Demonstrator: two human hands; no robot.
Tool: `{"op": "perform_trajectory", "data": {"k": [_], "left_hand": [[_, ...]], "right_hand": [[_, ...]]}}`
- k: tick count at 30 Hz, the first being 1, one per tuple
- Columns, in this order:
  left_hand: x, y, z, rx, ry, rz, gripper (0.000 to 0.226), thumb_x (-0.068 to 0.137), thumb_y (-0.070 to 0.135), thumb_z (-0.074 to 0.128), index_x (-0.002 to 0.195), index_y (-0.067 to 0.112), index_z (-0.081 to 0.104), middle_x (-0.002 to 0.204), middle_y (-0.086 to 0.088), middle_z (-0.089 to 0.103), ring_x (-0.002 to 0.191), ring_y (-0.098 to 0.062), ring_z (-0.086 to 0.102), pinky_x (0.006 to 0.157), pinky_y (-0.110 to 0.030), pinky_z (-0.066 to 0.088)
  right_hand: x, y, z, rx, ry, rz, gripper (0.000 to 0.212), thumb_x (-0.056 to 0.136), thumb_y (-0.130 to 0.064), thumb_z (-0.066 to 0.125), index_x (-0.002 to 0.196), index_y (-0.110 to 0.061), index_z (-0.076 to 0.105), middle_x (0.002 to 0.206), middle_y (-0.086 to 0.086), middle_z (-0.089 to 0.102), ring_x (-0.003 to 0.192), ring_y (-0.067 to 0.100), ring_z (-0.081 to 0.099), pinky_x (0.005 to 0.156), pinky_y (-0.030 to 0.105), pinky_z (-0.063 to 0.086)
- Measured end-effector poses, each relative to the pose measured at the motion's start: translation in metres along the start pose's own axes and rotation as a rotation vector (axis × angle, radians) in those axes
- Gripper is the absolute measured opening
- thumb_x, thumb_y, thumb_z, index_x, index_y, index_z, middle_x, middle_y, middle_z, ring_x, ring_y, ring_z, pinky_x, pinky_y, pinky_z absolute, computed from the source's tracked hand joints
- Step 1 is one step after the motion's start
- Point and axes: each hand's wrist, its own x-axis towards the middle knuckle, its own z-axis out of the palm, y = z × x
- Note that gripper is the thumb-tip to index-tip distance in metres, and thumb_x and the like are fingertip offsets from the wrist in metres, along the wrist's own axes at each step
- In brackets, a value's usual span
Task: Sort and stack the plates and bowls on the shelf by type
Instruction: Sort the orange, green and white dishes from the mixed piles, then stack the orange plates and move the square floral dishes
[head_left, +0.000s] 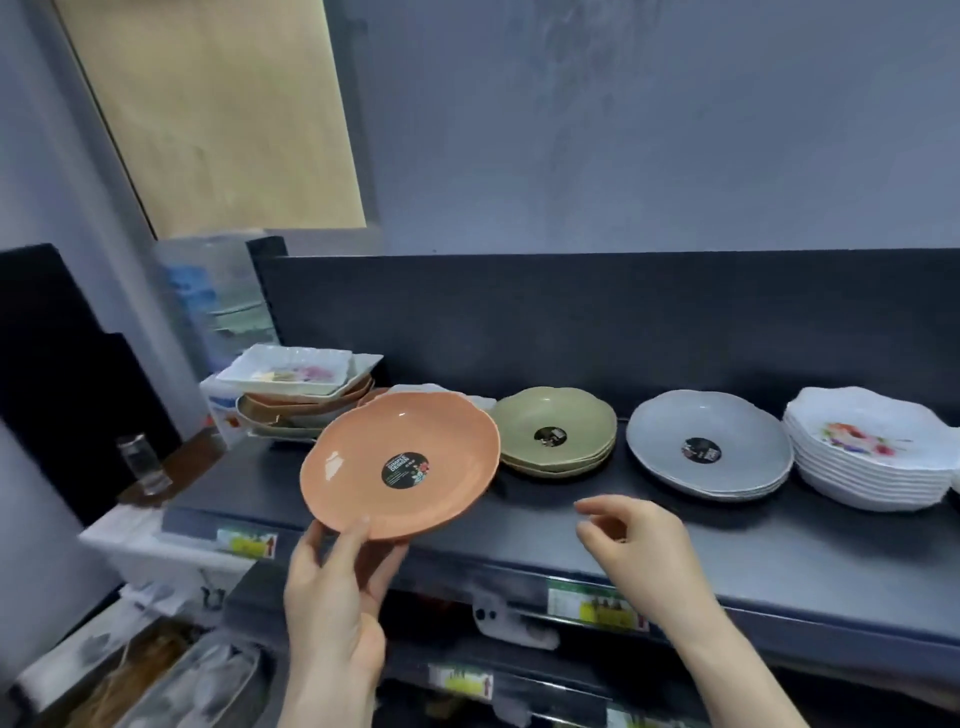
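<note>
left hand (332, 597) pinching orange plate (400, 467) by near rim, tilted above shelf (727, 551) front edge, right hand (639, 540) empty, fingers loosely spread, green stack (556, 431), grey stack (709, 449), white floral stack (872, 457) on shelf

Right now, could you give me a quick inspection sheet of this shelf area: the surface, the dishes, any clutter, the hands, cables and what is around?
Surface: dark shelf, bare along its front, price tags on the edge.
Job's things: orange bowl held tilted in front of the shelf; green bowl stack; grey plate stack; white floral stack; mixed pile at the far left, topped by a rectangular floral dish.
Clutter: glass on a brown stand left of the shelf.
Hands: left hand grips the orange bowl's near rim; right hand open, holding nothing, over the shelf front.
Cables: nothing seen.
Surroundings: blue-grey wall, lower shelves with goods, too blurred to tell.
</note>
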Motion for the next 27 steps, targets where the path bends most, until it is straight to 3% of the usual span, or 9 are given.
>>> {"op": "perform_trajectory", "data": {"k": [7, 12, 16, 20, 22, 25, 27], "left_hand": [[0.041, 0.031, -0.041, -0.003, 0.028, 0.014, 0.047, 0.089, 0.001, 0.058, 0.134, 0.007, 0.047, 0.135, -0.010, 0.053, 0.109, -0.021, 0.058, 0.061, -0.033, 0.060], [0.070, 0.043, -0.032, 0.020, -0.024, 0.030, 0.046, 0.090, 0.000, 0.057, 0.134, 0.005, 0.045, 0.124, -0.008, 0.055, 0.100, -0.016, 0.058, 0.066, -0.035, 0.059], [0.091, 0.053, -0.022, 0.048, -0.036, 0.083, 0.046, 0.090, 0.001, 0.056, 0.134, 0.007, 0.045, 0.112, 0.003, 0.058, 0.102, -0.015, 0.057, 0.065, -0.035, 0.059], [0.113, 0.070, -0.012, 0.088, -0.042, 0.137, 0.047, 0.090, 0.002, 0.057, 0.135, 0.007, 0.046, 0.130, -0.005, 0.056, 0.112, -0.021, 0.058, 0.062, -0.032, 0.061], [0.123, 0.078, -0.004, 0.106, -0.058, 0.171, 0.047, 0.090, 0.002, 0.056, 0.136, 0.007, 0.045, 0.129, -0.006, 0.057, 0.114, -0.023, 0.058, 0.062, -0.031, 0.060], [0.134, 0.085, 0.008, 0.129, -0.081, 0.214, 0.047, 0.091, 0.002, 0.055, 0.136, 0.005, 0.044, 0.114, -0.002, 0.061, 0.110, -0.023, 0.060, 0.062, -0.029, 0.060], [0.139, 0.086, 0.014, 0.137, -0.074, 0.233, 0.046, 0.091, 0.002, 0.055, 0.136, 0.004, 0.044, 0.117, -0.004, 0.061, 0.109, -0.024, 0.061, 0.063, -0.029, 0.060]], "right_hand": [[-0.006, -0.027, 0.055, -0.011, -0.097, 0.015, 0.020, 0.082, -0.019, 0.067, 0.099, -0.025, 0.075, 0.074, -0.015, 0.069, 0.079, 0.005, 0.065, 0.081, 0.024, 0.050], [0.023, -0.040, 0.069, -0.056, -0.146, 0.011, 0.021, 0.082, -0.020, 0.064, 0.098, -0.027, 0.075, 0.078, -0.013, 0.071, 0.081, 0.006, 0.065, 0.080, 0.025, 0.050], [0.073, -0.048, 0.080, -0.094, -0.176, -0.040, 0.024, 0.083, -0.017, 0.060, 0.099, -0.023, 0.076, 0.087, -0.010, 0.072, 0.086, 0.011, 0.065, 0.075, 0.023, 0.046], [0.134, -0.055, 0.094, -0.195, -0.175, -0.104, 0.032, 0.085, -0.011, 0.051, 0.103, -0.021, 0.075, 0.101, -0.002, 0.075, 0.097, 0.020, 0.065, 0.075, 0.027, 0.048], [0.165, -0.057, 0.105, -0.235, -0.166, -0.130, 0.036, 0.084, -0.008, 0.047, 0.103, -0.020, 0.075, 0.105, -0.001, 0.074, 0.100, 0.022, 0.064, 0.072, 0.027, 0.047], [0.210, -0.057, 0.123, -0.284, -0.169, -0.149, 0.038, 0.081, -0.006, 0.047, 0.110, -0.012, 0.071, 0.112, 0.003, 0.071, 0.109, 0.026, 0.062, 0.082, 0.031, 0.050], [0.234, -0.057, 0.137, -0.337, -0.185, -0.156, 0.036, 0.077, -0.005, 0.048, 0.109, -0.003, 0.067, 0.109, 0.012, 0.071, 0.107, 0.032, 0.062, 0.084, 0.037, 0.054]]}}
